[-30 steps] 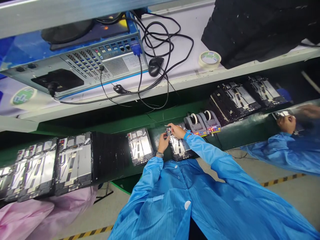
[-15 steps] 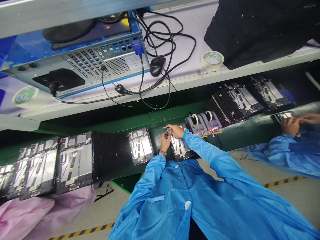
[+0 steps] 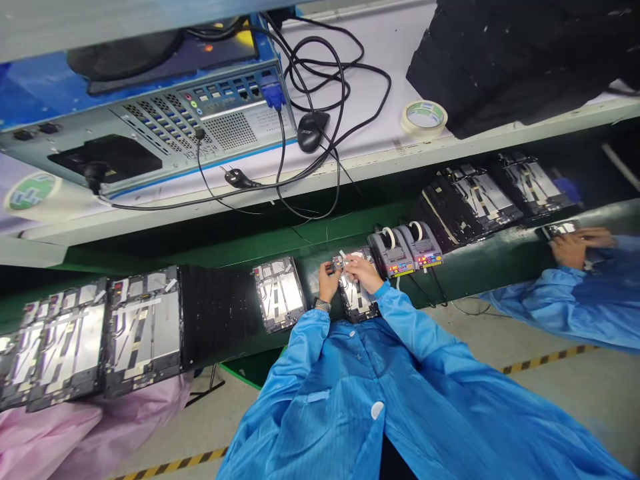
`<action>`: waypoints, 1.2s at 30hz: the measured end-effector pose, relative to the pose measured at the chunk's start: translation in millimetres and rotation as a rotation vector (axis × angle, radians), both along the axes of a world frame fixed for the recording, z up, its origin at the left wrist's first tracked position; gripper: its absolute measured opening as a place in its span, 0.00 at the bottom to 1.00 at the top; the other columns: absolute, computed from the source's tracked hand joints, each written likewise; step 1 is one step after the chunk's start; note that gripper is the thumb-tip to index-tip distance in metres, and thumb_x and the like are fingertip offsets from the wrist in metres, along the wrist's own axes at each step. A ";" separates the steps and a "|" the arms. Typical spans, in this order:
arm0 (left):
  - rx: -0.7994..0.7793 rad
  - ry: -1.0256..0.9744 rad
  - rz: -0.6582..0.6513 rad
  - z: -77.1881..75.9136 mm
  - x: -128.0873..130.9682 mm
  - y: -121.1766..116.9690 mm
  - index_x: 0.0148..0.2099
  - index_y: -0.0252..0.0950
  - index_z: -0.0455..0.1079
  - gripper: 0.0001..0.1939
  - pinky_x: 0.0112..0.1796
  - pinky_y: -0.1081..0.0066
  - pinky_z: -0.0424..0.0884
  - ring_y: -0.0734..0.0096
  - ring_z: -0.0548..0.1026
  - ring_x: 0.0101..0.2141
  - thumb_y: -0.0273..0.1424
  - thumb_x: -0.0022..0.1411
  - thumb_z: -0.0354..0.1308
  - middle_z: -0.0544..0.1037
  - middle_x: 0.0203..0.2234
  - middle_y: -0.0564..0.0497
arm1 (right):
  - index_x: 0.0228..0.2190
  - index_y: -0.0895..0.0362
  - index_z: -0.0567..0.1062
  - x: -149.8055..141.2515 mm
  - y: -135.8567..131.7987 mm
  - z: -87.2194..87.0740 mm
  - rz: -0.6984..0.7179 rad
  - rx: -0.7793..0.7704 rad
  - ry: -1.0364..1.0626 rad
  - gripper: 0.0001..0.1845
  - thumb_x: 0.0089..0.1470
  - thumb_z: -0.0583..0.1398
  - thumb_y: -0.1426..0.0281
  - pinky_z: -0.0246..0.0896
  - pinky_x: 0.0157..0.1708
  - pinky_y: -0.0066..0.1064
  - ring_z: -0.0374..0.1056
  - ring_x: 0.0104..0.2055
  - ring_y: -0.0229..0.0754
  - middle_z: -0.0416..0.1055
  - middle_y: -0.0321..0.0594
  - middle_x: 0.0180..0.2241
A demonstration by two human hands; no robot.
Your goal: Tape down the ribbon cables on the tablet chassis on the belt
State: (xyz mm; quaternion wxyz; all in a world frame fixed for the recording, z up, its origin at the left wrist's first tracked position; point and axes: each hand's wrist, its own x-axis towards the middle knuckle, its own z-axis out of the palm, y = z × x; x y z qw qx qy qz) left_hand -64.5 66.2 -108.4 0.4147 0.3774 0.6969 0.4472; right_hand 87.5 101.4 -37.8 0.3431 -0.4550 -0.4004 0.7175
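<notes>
My left hand (image 3: 327, 280) and my right hand (image 3: 361, 272) meet over the top end of an open tablet chassis (image 3: 358, 298) lying on the green belt (image 3: 320, 248). Both hands are pinched on a small part at the chassis' top edge; a pale strip (image 3: 343, 256) sticks up between the fingers. I cannot make out what the part is. A second open chassis (image 3: 279, 293) lies just left of my left hand. Both arms wear blue sleeves.
Two tape dispensers (image 3: 405, 249) stand right of my hands. More chassis lie at left (image 3: 115, 330) and at right (image 3: 493, 193). A co-worker's hands (image 3: 575, 243) work at far right. Above, a shelf holds a computer case (image 3: 165, 127), cables, a mouse (image 3: 312, 131) and a tape roll (image 3: 423, 117).
My right hand has drawn back and down over the chassis, wrist closer to me. The left hand stays at the top edge. The co-worker's hands have shifted slightly.
</notes>
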 end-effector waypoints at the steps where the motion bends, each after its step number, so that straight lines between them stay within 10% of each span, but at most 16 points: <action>1: 0.019 0.007 -0.002 0.7 -0.2 -0.3 0.54 0.38 0.67 0.22 0.48 0.63 0.71 0.66 0.74 0.45 0.35 0.59 0.66 0.72 0.52 0.43 | 0.50 0.54 0.70 -1.3 -9.9 -0.7 -0.029 -0.114 0.112 0.25 0.50 0.66 0.65 0.50 0.21 0.27 0.60 0.22 0.35 0.74 0.34 0.30; 7: 0.086 0.062 -0.035 9.8 -0.7 -2.6 0.60 0.43 0.64 0.27 0.49 0.64 0.71 0.61 0.71 0.54 0.29 0.60 0.63 0.64 0.59 0.42 | 0.49 0.55 0.72 -15.3 -41.7 -5.5 -0.149 -0.394 0.434 0.24 0.49 0.67 0.69 0.57 0.25 0.28 0.66 0.26 0.37 0.77 0.39 0.34; 36: 0.176 0.161 -0.223 17.0 -6.0 -0.4 0.49 0.41 0.75 0.13 0.63 0.54 0.60 0.56 0.59 0.66 0.26 0.63 0.56 0.60 0.61 0.43 | 0.38 0.56 0.75 -16.2 -27.9 5.4 -0.198 -0.593 0.532 0.13 0.65 0.55 0.61 0.66 0.32 0.33 0.69 0.30 0.41 0.77 0.45 0.35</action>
